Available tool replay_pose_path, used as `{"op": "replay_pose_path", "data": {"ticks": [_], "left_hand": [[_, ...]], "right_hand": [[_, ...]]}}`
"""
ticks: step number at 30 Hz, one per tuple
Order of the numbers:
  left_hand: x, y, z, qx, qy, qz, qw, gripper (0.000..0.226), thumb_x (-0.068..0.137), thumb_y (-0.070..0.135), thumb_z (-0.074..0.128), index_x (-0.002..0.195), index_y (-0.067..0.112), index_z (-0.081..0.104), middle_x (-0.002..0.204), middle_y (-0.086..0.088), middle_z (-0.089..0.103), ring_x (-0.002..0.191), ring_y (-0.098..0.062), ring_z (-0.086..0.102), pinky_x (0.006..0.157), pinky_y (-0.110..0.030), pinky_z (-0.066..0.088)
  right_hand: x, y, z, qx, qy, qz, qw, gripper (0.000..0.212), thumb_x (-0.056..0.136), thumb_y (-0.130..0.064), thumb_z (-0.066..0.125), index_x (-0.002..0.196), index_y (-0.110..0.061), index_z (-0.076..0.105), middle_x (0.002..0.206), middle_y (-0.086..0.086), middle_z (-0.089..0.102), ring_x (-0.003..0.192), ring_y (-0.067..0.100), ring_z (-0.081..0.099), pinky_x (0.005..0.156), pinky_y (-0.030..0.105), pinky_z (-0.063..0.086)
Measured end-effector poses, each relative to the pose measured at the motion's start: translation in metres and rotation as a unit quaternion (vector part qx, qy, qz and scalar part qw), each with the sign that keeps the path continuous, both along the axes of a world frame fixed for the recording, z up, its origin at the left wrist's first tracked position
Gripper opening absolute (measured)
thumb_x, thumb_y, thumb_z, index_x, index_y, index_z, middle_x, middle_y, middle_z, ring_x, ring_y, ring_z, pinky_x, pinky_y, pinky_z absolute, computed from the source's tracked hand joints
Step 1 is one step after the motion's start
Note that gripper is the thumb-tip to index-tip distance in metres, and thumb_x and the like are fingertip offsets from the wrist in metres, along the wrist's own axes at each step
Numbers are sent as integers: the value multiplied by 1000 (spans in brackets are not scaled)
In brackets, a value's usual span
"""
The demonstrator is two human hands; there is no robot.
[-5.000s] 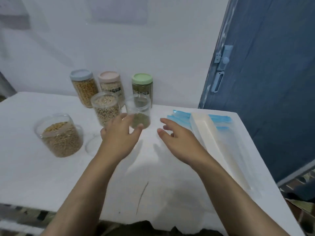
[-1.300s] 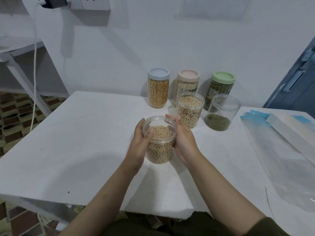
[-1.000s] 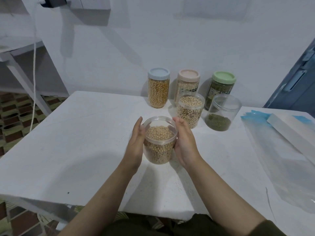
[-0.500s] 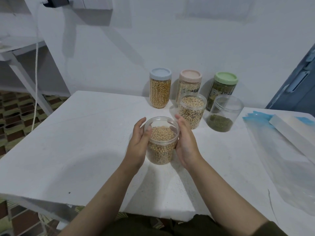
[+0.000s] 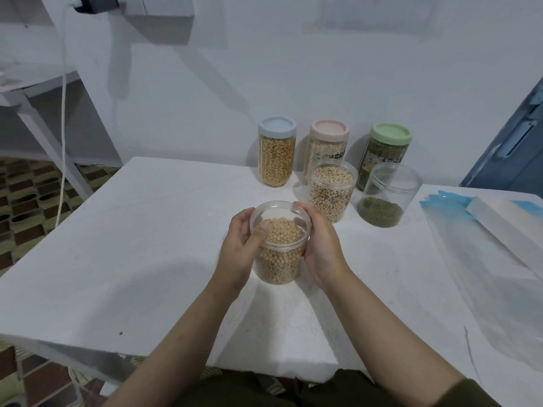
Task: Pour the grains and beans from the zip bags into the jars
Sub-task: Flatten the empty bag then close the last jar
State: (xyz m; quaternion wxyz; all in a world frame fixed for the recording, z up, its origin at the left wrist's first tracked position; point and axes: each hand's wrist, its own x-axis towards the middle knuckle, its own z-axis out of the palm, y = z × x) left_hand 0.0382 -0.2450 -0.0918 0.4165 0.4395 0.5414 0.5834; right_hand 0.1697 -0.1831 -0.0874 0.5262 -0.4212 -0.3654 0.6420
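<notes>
An open clear jar of yellow soybeans [image 5: 279,248] stands mid-table, tilted slightly. My left hand [image 5: 239,254] grips its left side and my right hand [image 5: 321,245] grips its right side. Behind it an open jar of pale speckled beans [image 5: 332,189] is nearly full. To its right an open jar [image 5: 385,195] holds a shallow layer of green mung beans. Empty zip bags with blue strips [image 5: 484,259] lie flat at the right of the table.
Three lidded jars line the wall: blue-lidded [image 5: 276,151], pink-lidded [image 5: 328,136], green-lidded [image 5: 388,142]. A long white box [image 5: 511,230] lies on the bags. The white table [image 5: 132,245] ends at my near edge. A shelf frame [image 5: 35,92] and cord stand left, a blue door [image 5: 511,148] right.
Five seconds ago my hands were at the mung bean jar; they now hold the soybean jar mid-table. Over the last second the jar has stayed in place, tilting slightly between my hands.
</notes>
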Motion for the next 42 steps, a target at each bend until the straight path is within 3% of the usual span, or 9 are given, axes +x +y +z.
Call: {"op": "replay_pose_path", "data": {"ticks": [3, 6, 12, 16, 21, 26, 31, 38, 42], "left_hand": [[-3, 5, 2, -13, 1, 38, 999, 26, 99, 38, 50, 119, 23, 57, 111, 6, 69, 105, -7, 66, 97, -31, 52], [-8, 9, 2, -21, 3, 43, 999, 30, 101, 47, 42, 111, 27, 63, 110, 6, 70, 108, -14, 65, 103, -43, 50], [-3, 0, 0, -2, -2, -15, 1000, 40, 98, 35, 54, 137, 30, 45, 123, 19, 59, 109, 10, 59, 89, -13, 48], [-5, 1, 0, -6, 6, 15, 1000, 36, 99, 53, 35, 126, 37, 52, 125, 12, 61, 121, -6, 57, 105, -30, 45], [0, -2, 1, 10, 10, -17, 1000, 40, 101, 34, 50, 140, 28, 44, 124, 20, 57, 110, 13, 56, 89, -13, 46], [-4, -1, -1, 0, -6, -19, 1000, 38, 95, 61, 42, 131, 50, 43, 136, 14, 55, 127, -2, 51, 105, -23, 40], [-1, -2, 0, 20, -4, -35, 999, 48, 100, 17, 55, 140, 33, 35, 124, 12, 63, 104, 8, 62, 79, -6, 47], [1, 5, -1, 9, 39, 6, 999, 34, 106, 27, 40, 139, 35, 42, 128, 20, 54, 113, 11, 53, 87, -6, 46], [11, 14, 2, -3, 12, 34, 999, 33, 108, 25, 33, 139, 32, 43, 123, 20, 52, 111, 9, 50, 82, -9, 42]], "right_hand": [[0, -2, -2, -7, 9, -23, 1000, 12, 101, -28, 54, 102, -18, 60, 106, 2, 62, 106, 18, 60, 90, 35, 49], [0, -7, -5, 24, -20, -11, 999, 10, 104, -32, 49, 104, -28, 58, 112, -6, 59, 111, 16, 58, 97, 36, 47], [-1, -7, -5, 14, -19, -15, 1000, 13, 102, -36, 50, 105, -24, 55, 116, 3, 60, 120, 24, 58, 102, 44, 46], [-2, -7, -6, 31, -39, -5, 999, 16, 103, -37, 48, 109, -36, 62, 124, -7, 60, 122, 16, 57, 105, 38, 45], [-1, -8, -5, 21, -27, -9, 999, 11, 105, -32, 46, 105, -32, 57, 119, -3, 58, 119, 19, 57, 106, 44, 45], [-2, -6, -6, 8, -19, -13, 1000, 11, 103, -31, 49, 102, -30, 59, 116, 0, 61, 118, 18, 57, 109, 46, 44], [0, -7, -3, 25, -6, -5, 1000, 19, 103, -26, 48, 105, -27, 67, 126, 1, 62, 119, 17, 57, 103, 38, 47], [-1, -13, -4, 48, -61, 2, 997, 15, 96, -39, 57, 110, -44, 62, 120, -5, 62, 112, 10, 58, 104, 40, 48], [-5, -10, -5, 82, -109, -10, 991, 23, 104, -29, 50, 123, -29, 62, 124, -11, 61, 121, 10, 56, 109, 43, 45]]}}
